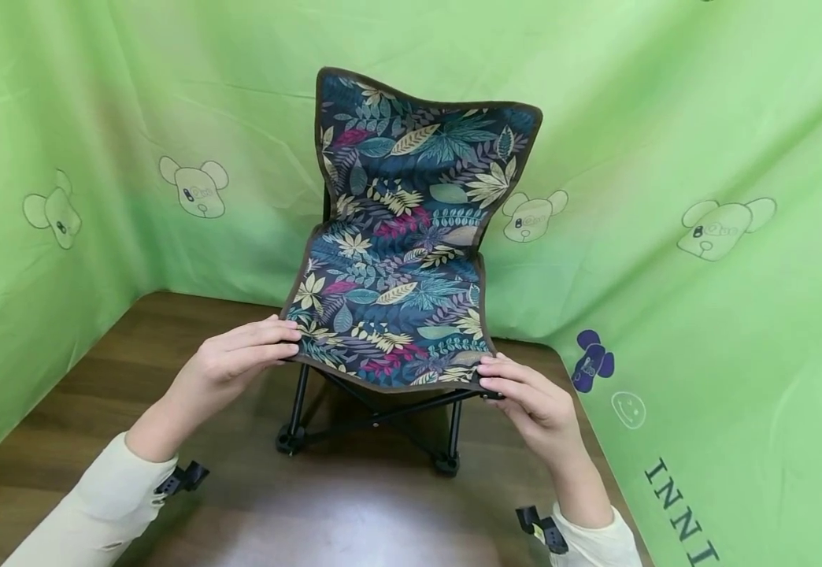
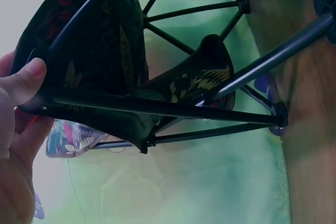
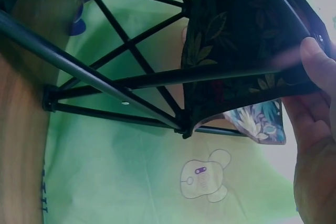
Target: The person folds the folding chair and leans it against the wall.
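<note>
A small folding chair [image 1: 397, 291] with leaf-patterned dark fabric and a black tube frame [image 1: 375, 417] stands unfolded and upright on the wooden surface. My left hand [image 1: 230, 362] grips the seat's front left corner, fingers on top; the left wrist view shows the thumb of that hand [image 2: 21, 124] against the underside. At the front right corner my right hand [image 1: 535, 402] holds the seat the same way, its thumb below the fabric in the right wrist view, where the hand [image 3: 315, 114] is partly cut off. Crossed legs [image 3: 131, 45] are spread under the seat.
The brown wooden surface [image 1: 198, 504] extends around the chair legs. Green cloth [image 1: 241, 94] with printed bear heads hangs behind and at both sides, close to the chair back. Black wrist mounts [image 1: 184, 478] sit at both sleeves.
</note>
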`<state>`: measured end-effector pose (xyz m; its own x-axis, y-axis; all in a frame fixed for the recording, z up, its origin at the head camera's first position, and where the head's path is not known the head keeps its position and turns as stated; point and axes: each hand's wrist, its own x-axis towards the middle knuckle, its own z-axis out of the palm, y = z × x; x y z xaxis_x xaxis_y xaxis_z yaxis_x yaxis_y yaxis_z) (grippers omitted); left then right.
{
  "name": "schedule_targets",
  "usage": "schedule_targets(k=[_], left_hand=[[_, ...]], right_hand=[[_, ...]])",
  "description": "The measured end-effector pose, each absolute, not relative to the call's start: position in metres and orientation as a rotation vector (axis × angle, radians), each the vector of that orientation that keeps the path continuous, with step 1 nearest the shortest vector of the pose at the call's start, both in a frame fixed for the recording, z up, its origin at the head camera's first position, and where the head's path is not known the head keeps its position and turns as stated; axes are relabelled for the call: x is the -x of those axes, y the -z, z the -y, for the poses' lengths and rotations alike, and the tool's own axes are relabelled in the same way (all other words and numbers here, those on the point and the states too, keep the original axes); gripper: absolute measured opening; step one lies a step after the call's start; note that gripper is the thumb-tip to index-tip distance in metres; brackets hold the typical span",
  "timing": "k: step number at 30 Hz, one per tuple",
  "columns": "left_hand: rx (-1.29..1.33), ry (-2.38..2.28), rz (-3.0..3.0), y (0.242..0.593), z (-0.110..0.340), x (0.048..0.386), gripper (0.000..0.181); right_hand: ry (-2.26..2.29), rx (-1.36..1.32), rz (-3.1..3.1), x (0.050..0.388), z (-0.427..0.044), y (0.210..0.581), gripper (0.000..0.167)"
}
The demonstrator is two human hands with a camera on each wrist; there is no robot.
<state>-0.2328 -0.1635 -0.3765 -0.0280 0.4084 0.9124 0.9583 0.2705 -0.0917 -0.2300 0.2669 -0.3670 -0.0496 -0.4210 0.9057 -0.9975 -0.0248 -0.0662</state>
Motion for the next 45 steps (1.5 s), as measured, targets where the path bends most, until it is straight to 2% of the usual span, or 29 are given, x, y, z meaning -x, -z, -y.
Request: schedule_targets(k=[45], left_hand=[[1.254,0.778,1.56,0.339,0.14,0.241,0.023]], right_hand=[[-1.104,-1.34,1.524,0.236,-0.247,0.349,0.021]])
